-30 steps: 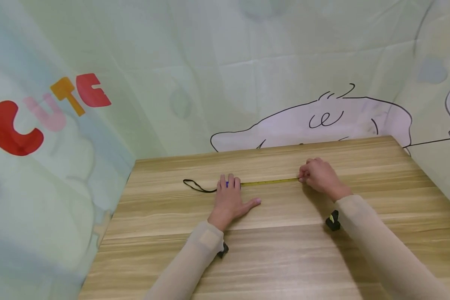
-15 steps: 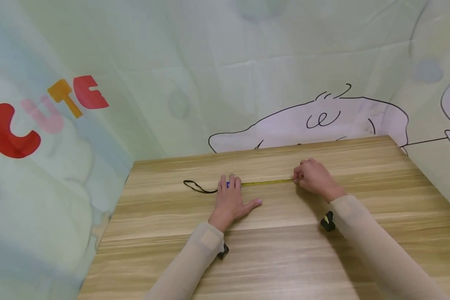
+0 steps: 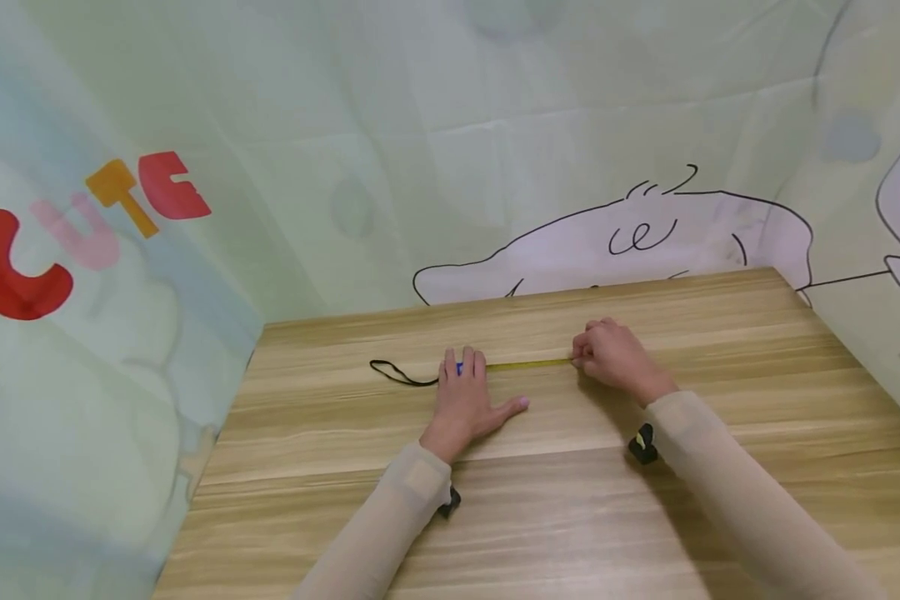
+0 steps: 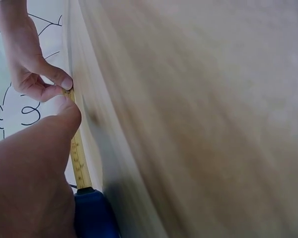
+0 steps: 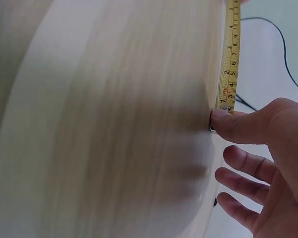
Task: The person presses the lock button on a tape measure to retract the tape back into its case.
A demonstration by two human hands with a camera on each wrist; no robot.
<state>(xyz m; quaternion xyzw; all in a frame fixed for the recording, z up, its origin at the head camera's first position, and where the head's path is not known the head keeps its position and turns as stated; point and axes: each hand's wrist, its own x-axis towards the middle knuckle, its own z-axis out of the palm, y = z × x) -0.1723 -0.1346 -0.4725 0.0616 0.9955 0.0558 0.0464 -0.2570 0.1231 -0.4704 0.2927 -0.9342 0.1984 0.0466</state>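
Observation:
A tape measure (image 4: 93, 214) with a blue case lies on the wooden table, its yellow blade (image 3: 532, 364) drawn out to the right. My left hand (image 3: 461, 404) rests over the case, fingers laid across it and thumb stretched out to the side; blue shows between the fingers. At the blade's free end my right hand (image 3: 611, 357) pinches the metal tip between thumb and forefinger. In the right wrist view the other fingers (image 5: 241, 186) of that hand are spread loosely below the printed blade (image 5: 228, 69). Most of the case is hidden in the head view.
A black wrist strap (image 3: 401, 372) loops out left of the case. The wooden table (image 3: 540, 508) meets a pale printed curtain (image 3: 390, 167) along its back and left edges. Small black devices (image 3: 642, 444) sit at both wrists.
My right hand has moved left with the blade's tip, and the drawn-out length of blade is shorter. The left hand stays on the case.

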